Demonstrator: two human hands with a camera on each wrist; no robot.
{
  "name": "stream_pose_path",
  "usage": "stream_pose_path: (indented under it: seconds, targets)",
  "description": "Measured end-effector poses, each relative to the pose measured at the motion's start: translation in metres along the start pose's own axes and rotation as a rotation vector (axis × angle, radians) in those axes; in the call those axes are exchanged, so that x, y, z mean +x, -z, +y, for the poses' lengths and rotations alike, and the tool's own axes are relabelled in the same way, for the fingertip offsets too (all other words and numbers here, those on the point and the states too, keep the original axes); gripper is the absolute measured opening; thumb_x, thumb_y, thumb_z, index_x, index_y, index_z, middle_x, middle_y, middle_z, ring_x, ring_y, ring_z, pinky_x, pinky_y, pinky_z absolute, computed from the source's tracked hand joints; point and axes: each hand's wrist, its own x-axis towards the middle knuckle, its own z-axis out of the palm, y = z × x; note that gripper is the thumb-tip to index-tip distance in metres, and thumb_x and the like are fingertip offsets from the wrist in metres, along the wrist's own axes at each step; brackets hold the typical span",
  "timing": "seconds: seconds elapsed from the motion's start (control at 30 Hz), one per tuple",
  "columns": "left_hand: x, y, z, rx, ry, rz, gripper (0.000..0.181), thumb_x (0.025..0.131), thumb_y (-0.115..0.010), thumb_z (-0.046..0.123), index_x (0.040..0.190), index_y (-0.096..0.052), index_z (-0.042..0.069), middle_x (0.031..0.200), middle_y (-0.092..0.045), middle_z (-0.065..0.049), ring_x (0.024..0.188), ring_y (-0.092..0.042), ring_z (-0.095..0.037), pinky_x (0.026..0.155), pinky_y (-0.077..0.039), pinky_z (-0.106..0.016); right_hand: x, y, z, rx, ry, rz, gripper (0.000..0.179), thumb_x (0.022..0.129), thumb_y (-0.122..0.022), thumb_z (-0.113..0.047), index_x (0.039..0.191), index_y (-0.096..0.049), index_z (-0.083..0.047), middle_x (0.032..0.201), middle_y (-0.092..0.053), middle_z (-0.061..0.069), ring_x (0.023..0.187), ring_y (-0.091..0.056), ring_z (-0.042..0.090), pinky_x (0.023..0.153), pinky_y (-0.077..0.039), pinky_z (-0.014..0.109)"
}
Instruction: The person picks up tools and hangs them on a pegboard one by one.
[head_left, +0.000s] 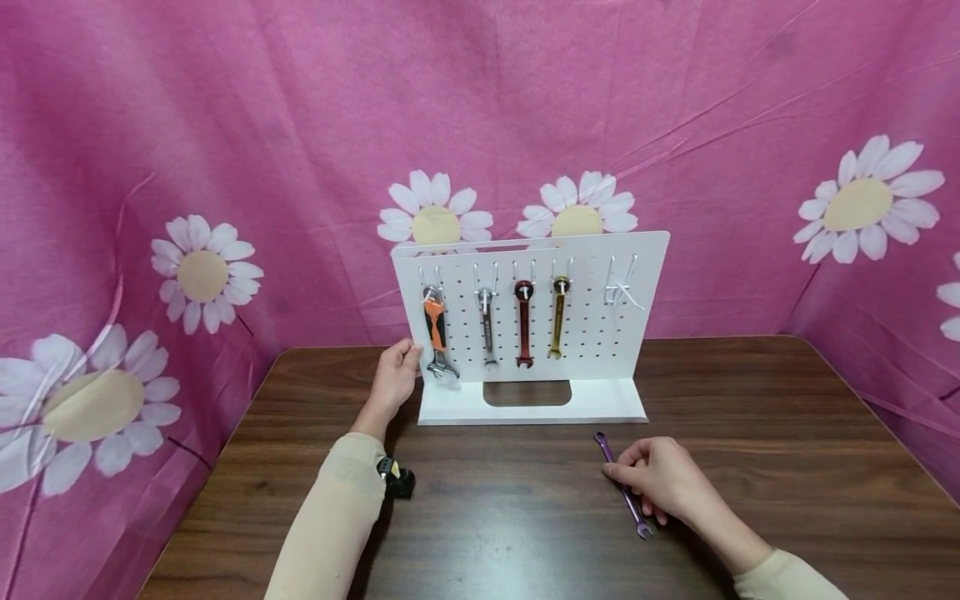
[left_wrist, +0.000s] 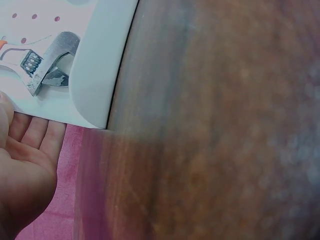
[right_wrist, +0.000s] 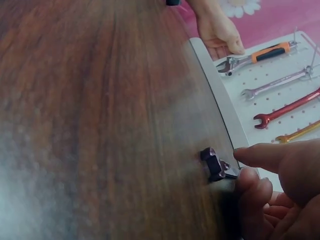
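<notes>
A white pegboard stand is upright on the table, with tools hanging from its hooks. My left hand grips its left edge; in the left wrist view the fingers pass behind the board. Close to that hand hangs an orange-and-black adjustable wrench. Further right hang a silver wrench, a red wrench and a yellow wrench. In front of the stand, my right hand pinches a purple combination wrench around its middle, the open end towards me.
At the board's right, a pair of white hooks carries no tool. The brown wooden table extends around the stand. Behind it hangs a pink cloth with daisies. A black device is strapped to my left wrist.
</notes>
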Motion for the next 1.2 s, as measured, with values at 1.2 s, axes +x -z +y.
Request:
stream_pose_path:
  seconds: [1.2]
  targets:
    - [0.000,0.001,0.001,-0.011,0.012,-0.003,0.028,0.115,-0.051,0.011,0.091,-0.059,-0.001,0.085,-0.066,0.003,0.083,-0.062,-0.005,0.097,-0.064,-0.041,-0.002,0.010,-0.001,0.151,0.035,-0.069,0.022,0.099,-0.078,-0.017,0.088,-0.072,0.001,0.062,-0.061,0.004,0.048,-0.055,0.013,0.044,-0.051,0.029]
